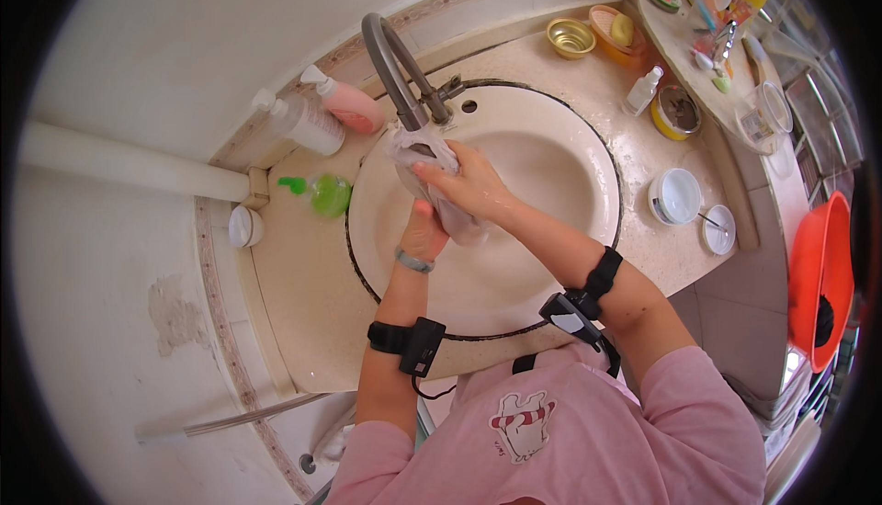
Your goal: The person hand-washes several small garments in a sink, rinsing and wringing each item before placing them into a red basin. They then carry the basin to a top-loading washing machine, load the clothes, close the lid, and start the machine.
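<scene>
Both my hands hold a wet, pale greyish-white piece, apparently a thin cloth or shoe [451, 212], over the left part of the white washbasin [551, 284]. My right hand [472, 181] grips its upper part, fingers around its far side and thumb on top. Below it, my left hand [422, 231] supports the lower left side; its fingers are mostly hidden behind the piece. The upper end of the piece lies right under the spout of the grey metal faucet [413, 115], and a dark opening shows there.
Left of the basin stand a green bottle [329, 195], a pink pump bottle [351, 105] and a clear pump bottle [310, 126]. On the right are a gold bowl [571, 38], a soap dish [606, 19], a spray bottle [643, 91], a tin [676, 113] and white tubs [675, 196].
</scene>
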The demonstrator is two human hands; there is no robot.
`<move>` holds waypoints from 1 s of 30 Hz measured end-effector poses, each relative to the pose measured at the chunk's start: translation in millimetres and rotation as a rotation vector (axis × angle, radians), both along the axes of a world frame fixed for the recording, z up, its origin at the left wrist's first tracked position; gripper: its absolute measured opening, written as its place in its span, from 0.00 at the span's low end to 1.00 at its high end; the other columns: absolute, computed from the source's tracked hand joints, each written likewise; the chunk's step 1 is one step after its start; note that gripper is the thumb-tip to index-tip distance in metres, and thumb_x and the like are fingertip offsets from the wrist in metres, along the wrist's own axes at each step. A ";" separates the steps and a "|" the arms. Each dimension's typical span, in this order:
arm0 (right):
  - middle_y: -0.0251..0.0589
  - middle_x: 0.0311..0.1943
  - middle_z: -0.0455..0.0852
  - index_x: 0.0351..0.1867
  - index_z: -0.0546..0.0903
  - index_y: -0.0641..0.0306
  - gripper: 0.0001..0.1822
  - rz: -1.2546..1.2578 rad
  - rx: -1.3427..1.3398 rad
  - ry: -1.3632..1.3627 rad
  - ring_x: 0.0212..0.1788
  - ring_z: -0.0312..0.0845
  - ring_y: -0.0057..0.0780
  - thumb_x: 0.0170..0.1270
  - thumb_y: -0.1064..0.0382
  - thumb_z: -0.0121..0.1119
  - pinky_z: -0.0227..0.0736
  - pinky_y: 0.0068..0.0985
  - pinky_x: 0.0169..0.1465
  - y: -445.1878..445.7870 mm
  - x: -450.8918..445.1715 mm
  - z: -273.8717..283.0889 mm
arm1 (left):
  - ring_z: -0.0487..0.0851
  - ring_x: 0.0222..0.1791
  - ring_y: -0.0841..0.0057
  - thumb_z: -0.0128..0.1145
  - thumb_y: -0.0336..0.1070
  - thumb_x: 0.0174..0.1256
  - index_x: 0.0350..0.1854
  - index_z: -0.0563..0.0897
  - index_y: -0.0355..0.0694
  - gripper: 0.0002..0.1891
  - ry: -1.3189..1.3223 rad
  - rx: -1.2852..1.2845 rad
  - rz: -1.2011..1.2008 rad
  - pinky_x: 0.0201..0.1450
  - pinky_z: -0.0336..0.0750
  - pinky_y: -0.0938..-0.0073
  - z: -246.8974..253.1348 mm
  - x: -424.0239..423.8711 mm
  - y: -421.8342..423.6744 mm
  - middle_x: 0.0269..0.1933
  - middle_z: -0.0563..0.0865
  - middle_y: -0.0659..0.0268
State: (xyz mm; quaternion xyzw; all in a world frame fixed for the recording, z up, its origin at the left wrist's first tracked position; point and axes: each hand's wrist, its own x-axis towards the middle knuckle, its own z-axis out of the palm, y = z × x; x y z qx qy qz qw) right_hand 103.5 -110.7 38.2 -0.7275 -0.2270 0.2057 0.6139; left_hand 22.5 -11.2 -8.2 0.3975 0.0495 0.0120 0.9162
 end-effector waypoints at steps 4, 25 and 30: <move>0.51 0.41 0.74 0.46 0.73 0.63 0.25 0.181 0.197 0.030 0.50 0.63 0.42 0.48 0.51 0.57 0.59 0.32 0.53 10.4 -1.4 2.9 | 0.64 0.57 0.74 0.67 0.55 0.36 0.60 0.58 0.45 0.46 0.032 0.147 -0.115 0.58 0.62 0.69 1.6 5.3 -1.1 0.56 0.67 0.68; 0.47 0.49 0.72 0.49 0.71 0.66 0.30 0.190 0.218 0.076 0.49 0.69 0.32 0.40 0.62 0.66 0.63 0.27 0.52 -36.8 -11.3 -76.8 | 0.73 0.41 0.78 0.60 0.28 0.47 0.44 0.70 0.38 0.20 0.217 0.284 0.453 0.43 0.70 0.74 43.7 38.8 -42.1 0.41 0.75 0.68; 0.42 0.35 0.81 0.37 0.76 0.65 0.16 0.022 0.164 0.066 0.39 0.75 0.30 0.43 0.67 0.61 0.68 0.26 0.42 -7.0 -11.1 -102.0 | 0.75 0.40 0.75 0.58 0.26 0.48 0.46 0.70 0.36 0.20 0.113 0.197 0.472 0.42 0.72 0.76 33.7 37.7 -38.4 0.41 0.76 0.64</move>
